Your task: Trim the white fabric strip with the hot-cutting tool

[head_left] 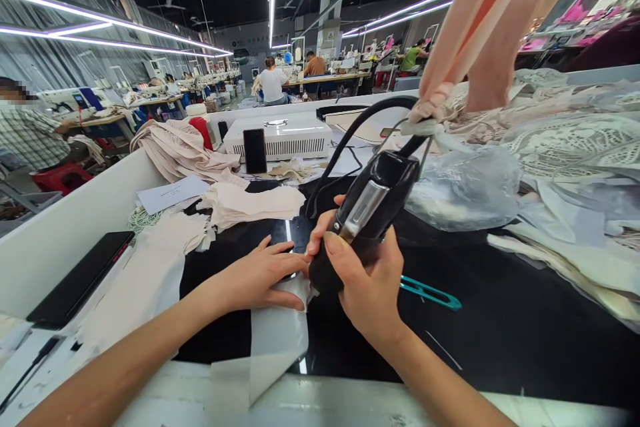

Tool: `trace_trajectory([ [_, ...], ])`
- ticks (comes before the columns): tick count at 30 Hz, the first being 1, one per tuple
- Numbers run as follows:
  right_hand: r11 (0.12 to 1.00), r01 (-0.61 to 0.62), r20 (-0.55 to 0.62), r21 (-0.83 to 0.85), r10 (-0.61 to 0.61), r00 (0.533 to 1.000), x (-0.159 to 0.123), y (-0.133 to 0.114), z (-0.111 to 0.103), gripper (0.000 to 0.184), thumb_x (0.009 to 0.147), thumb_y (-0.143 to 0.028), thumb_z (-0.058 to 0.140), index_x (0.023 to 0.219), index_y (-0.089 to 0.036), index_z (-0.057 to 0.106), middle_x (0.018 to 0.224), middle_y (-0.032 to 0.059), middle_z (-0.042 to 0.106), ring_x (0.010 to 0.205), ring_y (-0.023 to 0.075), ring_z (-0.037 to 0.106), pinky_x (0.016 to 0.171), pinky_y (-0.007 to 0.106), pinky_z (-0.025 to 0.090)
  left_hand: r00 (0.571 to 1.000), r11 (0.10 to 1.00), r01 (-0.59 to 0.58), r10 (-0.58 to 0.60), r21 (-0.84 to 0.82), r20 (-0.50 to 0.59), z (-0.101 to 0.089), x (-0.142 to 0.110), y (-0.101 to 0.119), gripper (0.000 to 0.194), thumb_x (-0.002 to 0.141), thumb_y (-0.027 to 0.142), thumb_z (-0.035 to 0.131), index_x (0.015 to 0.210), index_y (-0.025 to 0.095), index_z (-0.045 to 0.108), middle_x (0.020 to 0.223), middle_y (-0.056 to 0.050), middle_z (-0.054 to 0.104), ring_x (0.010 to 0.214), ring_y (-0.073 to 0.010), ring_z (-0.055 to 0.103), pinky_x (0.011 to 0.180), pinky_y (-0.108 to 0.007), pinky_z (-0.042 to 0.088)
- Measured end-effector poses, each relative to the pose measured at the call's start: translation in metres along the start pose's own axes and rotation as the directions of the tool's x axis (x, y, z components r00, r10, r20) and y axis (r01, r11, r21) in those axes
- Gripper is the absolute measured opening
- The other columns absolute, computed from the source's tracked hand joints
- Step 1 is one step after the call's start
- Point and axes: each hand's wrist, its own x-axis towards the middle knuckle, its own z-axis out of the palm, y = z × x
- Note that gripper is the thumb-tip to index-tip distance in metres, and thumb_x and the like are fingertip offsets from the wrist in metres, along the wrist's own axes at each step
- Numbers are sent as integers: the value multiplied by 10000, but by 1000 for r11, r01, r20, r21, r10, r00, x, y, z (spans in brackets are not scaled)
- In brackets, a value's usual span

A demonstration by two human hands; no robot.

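My right hand (367, 280) is closed round a black hand-held tool (367, 210) with a silver strip and a thick black cable (350, 133) leading back. The tool's lower end presses down near a white fabric piece (277, 330) on the black work surface (500, 320). My left hand (263, 277) lies flat on that fabric, fingers stretched out, touching the tool's tip area. Teal thread snips (430, 292) lie just right of my right hand.
Cream fabric pieces (250, 203) and paper lie at the left. A black phone (80, 277) rests on the white ledge; another stands by a white box (283, 133). Lace and a plastic bag (465, 187) pile at right. Peach cloth (485, 20) hangs above. People sew behind.
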Motion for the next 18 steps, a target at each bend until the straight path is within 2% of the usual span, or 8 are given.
trace_trajectory([
  [3, 1000, 26, -12, -5, -26, 1000, 4, -3, -2, 319, 902, -390, 869, 1146, -297, 685, 934, -24, 769, 818, 209, 789, 801, 397, 717, 998, 999, -24, 25, 35, -57, 3, -6, -2, 520, 987, 424, 903, 1457, 318, 705, 1745, -111, 530, 1696, -398, 370, 1372, -771, 195],
  [5, 999, 41, -27, -18, -42, 999, 7, -6, -5, 309, 893, -393, 880, 1121, -293, 696, 921, -29, 756, 788, 195, 764, 781, 381, 702, 985, 997, -34, 46, 72, -166, 6, -15, 0, 440, 1030, 408, 856, 1428, 283, 714, 1719, -133, 554, 1650, -373, 452, 1371, -681, 319],
  [6, 999, 47, -34, -26, -48, 998, 9, -7, -6, 301, 888, -395, 886, 1098, -291, 697, 903, -36, 745, 743, 180, 738, 740, 360, 687, 970, 995, -31, 53, 94, -239, 9, -20, 2, 358, 1070, 382, 807, 1394, 258, 723, 1660, -142, 609, 1581, -346, 541, 1341, -605, 414],
  [8, 997, 56, -39, -57, -58, 998, 12, -9, -9, 309, 870, -409, 910, 1042, -286, 685, 868, -50, 726, 662, 154, 680, 657, 322, 642, 924, 989, -9, 63, 144, -377, 15, -32, 9, 189, 1145, 307, 675, 1294, 214, 745, 1418, -129, 744, 1319, -272, 718, 1168, -434, 590],
  [10, 994, 55, -36, -98, -59, 998, 14, -11, -11, 354, 839, -437, 940, 1002, -284, 666, 852, -54, 720, 635, 150, 652, 621, 314, 610, 894, 975, 8, 92, 221, -438, 24, -42, 19, 187, 1176, 244, 571, 1187, 200, 753, 1153, -81, 779, 1045, -231, 757, 957, -360, 645],
  [13, 988, 44, -10, -147, -46, 999, 14, -14, -12, 415, 793, -454, 978, 978, -287, 646, 842, -49, 717, 643, 166, 657, 616, 330, 604, 904, 941, -17, 158, 337, -397, 42, -50, 31, 216, 1174, 214, 531, 1109, 199, 736, 982, -42, 743, 872, -225, 717, 814, -357, 629],
  [18, 981, 58, 20, -186, -55, 998, 12, -18, -10, 410, 793, -455, 982, 953, -287, 643, 830, -34, 725, 628, 178, 668, 612, 349, 608, 920, 905, 3, 164, 424, -356, 62, -51, 36, 172, 1154, 199, 543, 1139, 186, 714, 1023, -60, 736, 910, -253, 720, 842, -399, 640],
])
